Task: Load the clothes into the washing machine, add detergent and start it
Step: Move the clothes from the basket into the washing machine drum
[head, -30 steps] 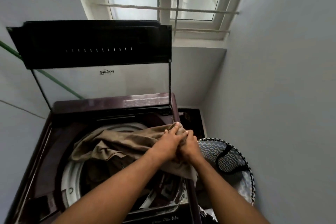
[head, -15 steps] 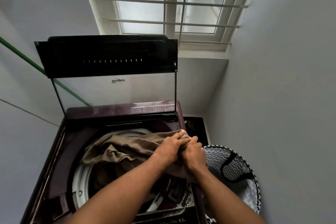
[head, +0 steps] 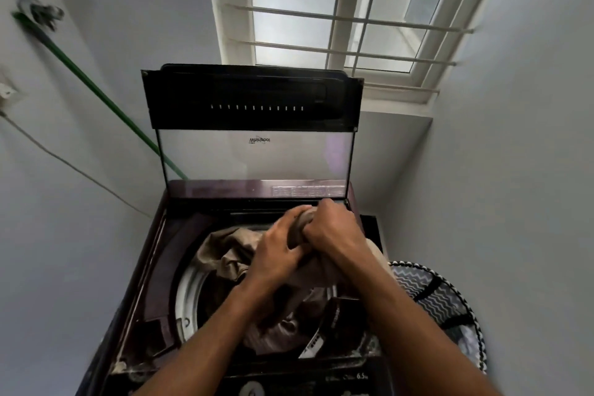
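Note:
A dark maroon top-loading washing machine (head: pixel 154 270) stands below me with its glass lid (head: pixel 254 157) raised upright. A tan-brown garment (head: pixel 221 251) drapes over the white drum rim (head: pixel 186 296) and hangs into the drum. My left hand (head: pixel 276 254) and my right hand (head: pixel 334 231) are side by side over the drum's back right, and both grip a bunched part of that garment. More cloth lies under my forearms inside the drum.
A round laundry basket (head: pixel 446 299) with a black-and-white zigzag pattern stands on the floor right of the machine. A green hose (head: pixel 96 96) runs down the left wall. Walls close in on both sides, and a barred window (head: pixel 340 10) is behind the lid.
Both hands, still holding the tan garment, have shifted left and toward the back of the machine, over the drum. The camera tilted, so the basket sits lower right.

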`<state>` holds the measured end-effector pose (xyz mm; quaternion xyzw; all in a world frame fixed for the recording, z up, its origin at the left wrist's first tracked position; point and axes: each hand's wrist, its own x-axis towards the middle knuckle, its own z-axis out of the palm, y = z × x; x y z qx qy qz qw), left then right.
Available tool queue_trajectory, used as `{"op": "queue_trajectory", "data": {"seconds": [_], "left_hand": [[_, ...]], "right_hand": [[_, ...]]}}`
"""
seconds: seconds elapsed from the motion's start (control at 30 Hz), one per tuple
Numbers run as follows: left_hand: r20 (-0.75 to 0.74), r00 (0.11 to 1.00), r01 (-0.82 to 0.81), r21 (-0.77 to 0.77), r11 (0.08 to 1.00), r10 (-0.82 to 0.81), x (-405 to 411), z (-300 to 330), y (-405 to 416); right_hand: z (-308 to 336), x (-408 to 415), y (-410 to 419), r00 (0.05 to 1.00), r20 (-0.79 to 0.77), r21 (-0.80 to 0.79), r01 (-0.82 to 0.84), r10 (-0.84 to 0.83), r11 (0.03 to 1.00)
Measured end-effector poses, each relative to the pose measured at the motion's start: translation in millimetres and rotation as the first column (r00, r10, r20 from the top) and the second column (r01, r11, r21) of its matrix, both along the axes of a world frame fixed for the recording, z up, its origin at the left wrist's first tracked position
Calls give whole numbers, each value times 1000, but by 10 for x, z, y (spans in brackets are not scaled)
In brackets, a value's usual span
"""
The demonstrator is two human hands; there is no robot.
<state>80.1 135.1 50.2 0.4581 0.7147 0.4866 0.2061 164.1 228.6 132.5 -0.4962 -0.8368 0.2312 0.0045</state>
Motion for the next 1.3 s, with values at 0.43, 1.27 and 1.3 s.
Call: {"op": "queue_trajectory", "data": {"seconds": [0.43,1.27,1.3], "left_hand": [[-32,990,-132,-550,825,137,-622,-808,-1012],[-147,875,321,-535,781,-460,983,-615,865],[-110,870,335,-583,740,-480,1068,-606,926]], "right_hand": [[-1207,-737,-800,972,-59,-405,-231,227,885],[-1545,1224,591,966,63,-237,260,-252,936],[-1616,1303,586,956,0,-267,281,-292,922]]}}
